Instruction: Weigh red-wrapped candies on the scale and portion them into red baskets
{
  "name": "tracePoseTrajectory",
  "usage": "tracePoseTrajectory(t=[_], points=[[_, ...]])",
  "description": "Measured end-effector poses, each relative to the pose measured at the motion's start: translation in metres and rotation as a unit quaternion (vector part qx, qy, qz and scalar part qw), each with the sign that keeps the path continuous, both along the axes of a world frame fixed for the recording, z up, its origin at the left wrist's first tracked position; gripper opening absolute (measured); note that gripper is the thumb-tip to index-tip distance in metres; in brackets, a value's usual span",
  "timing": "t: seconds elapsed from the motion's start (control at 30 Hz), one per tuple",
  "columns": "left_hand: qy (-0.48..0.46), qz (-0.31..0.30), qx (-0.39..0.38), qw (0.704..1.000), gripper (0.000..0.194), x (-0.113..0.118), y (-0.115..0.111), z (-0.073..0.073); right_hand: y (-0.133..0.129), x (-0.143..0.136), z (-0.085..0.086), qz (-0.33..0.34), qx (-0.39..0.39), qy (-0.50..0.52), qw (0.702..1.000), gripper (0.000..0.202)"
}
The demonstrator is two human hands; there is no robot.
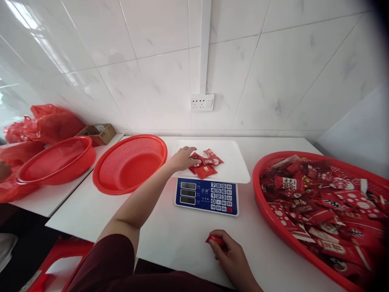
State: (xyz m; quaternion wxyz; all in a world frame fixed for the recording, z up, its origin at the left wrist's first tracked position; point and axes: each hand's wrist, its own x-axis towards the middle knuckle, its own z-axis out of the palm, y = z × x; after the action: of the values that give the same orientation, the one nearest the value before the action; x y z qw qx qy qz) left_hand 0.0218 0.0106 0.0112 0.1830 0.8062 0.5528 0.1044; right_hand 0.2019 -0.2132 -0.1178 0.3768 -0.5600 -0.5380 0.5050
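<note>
My left hand (184,159) reaches over the white tray (235,162) of a scale, its fingers stretched out at the left side of several small red packets (206,171). Whether its fingertips touch them I cannot tell. Below the tray is the scale's blue panel (206,196), with number keys and three small displays. Near the table's front edge, my right hand (232,255) is closed round a red packet (215,240), part of which shows between thumb and fingers. To the right, a large red basket (258,182) is full of red packets with white and gold printing.
A red perforated basket (103,178) stands left of the scale. Further left are another red basket (60,174), red plastic bags (57,125) and an open cardboard box (105,135). A wall socket (202,103) is behind the scale. Below the table's left edge is a red stool (60,247).
</note>
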Motion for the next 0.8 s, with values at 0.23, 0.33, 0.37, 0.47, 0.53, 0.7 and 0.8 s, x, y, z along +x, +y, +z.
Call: tracePoseTrajectory(t=[0.23, 0.33, 0.37, 0.47, 0.53, 0.7, 0.8], points=[[0.011, -0.007, 0.005, 1.000, 0.051, 0.012, 0.004, -0.012, 0.001, 0.001, -0.001, 0.017, -0.007, -0.015, 1.000, 0.034], [-0.008, 0.030, 0.040, 0.999, 0.041, 0.006, -0.002, -0.006, 0.000, -0.001, 0.001, -0.013, -0.006, -0.007, 1.000, 0.032], [-0.014, 0.048, 0.056, 0.997, 0.037, -0.001, -0.004, -0.001, 0.000, -0.002, 0.001, -0.015, -0.007, -0.006, 1.000, 0.032], [-0.020, 0.117, 0.106, 0.987, 0.031, -0.036, -0.014, 0.018, 0.000, -0.001, 0.002, 0.002, -0.005, -0.011, 1.000, 0.031], [0.003, 0.184, 0.140, 0.973, 0.030, -0.066, -0.021, 0.030, 0.000, -0.001, 0.002, 0.003, -0.005, -0.012, 1.000, 0.031], [0.151, 0.265, 0.211, 0.929, 0.040, -0.096, -0.030, 0.035, 0.000, -0.004, 0.002, -0.007, -0.011, -0.006, 1.000, 0.030], [0.104, 0.150, 0.228, 0.956, 0.047, -0.058, -0.033, 0.020, 0.000, -0.005, 0.001, -0.010, 0.002, -0.010, 1.000, 0.031]])
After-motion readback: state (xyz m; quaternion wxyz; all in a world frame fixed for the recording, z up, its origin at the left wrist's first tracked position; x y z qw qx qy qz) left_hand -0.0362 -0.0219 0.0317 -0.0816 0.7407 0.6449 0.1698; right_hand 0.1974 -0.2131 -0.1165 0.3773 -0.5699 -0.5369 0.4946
